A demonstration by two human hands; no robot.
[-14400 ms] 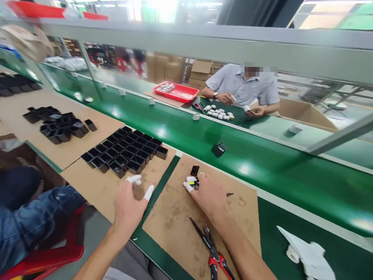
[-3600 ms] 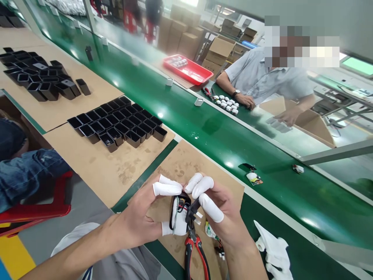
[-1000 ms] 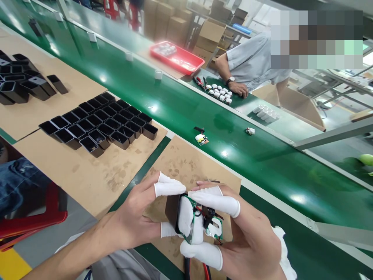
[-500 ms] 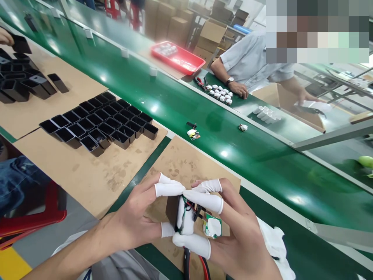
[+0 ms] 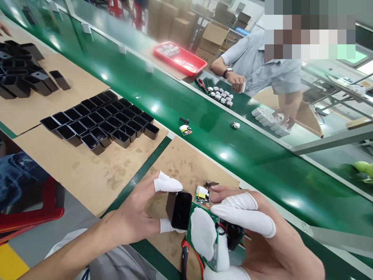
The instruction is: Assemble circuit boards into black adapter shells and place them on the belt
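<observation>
My left hand, with white finger covers, grips a black rectangular plastic case by its sides, its open end turned right. A green circuit board with a thick white patch and dark parts behind it is in my right hand, also in white finger covers. The board stands just right of the case's opening, outside it; whether they touch I cannot tell. Behind it on the cardboard lies another small circuit board with white and yellow parts. Red-and-black-handled pliers lie below, partly hidden by the board.
Several black cases stand in rows on cardboard at left. On the green conveyor belt lie a circuit board and a small white part. Across it, a co-worker handles white parts near a red tray.
The circuit board was at the case's mouth and is now apart to the right, its white patch facing me. Boards on the belt have shifted left. The co-worker's hands have moved.
</observation>
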